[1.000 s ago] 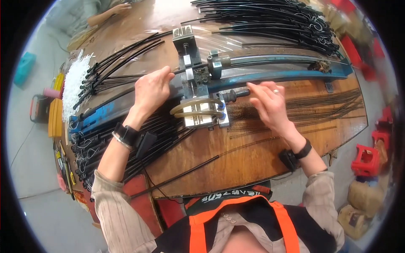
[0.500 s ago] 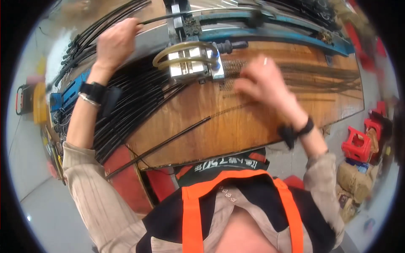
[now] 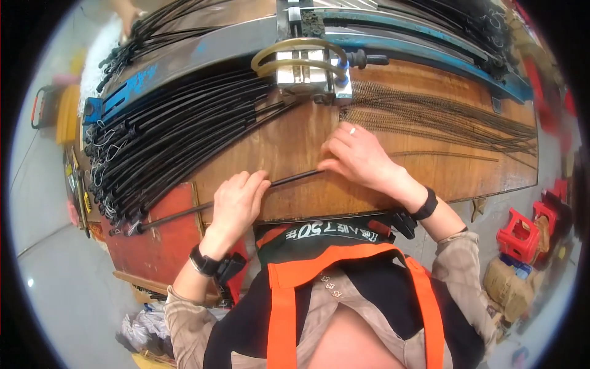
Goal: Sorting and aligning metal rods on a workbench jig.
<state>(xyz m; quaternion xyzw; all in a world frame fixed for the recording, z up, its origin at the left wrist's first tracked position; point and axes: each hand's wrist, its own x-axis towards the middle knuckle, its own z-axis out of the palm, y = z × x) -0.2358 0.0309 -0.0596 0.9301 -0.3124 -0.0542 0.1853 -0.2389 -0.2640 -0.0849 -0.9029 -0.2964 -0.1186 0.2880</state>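
Note:
A long black rod or tube [image 3: 298, 178] slants across the front of the wooden tabletop, its left end over a red surface. My left hand [image 3: 236, 200] is closed around its middle part. At the rod's right end my right hand [image 3: 357, 155], with a ring on one finger, pinches with fingers pressed together. Those fingers hide that end, and I cannot see whether a spring is joined there. Beyond my hands sits a metal clamp block [image 3: 302, 75] with yellowish hoses looped over it.
Many similar black rods [image 3: 178, 129] lie fanned out at left. Long thin coil springs [image 3: 436, 117] spread over the tabletop [image 3: 430, 175] at right. A blue rail [image 3: 424, 46] crosses behind. Another person's hand [image 3: 127, 15] shows at far left. Red stools [image 3: 519, 237] stand at right.
My left hand has come down from the rod at the rail to the rod near the table's front. My right hand has moved left and slightly down, onto that rod's right end.

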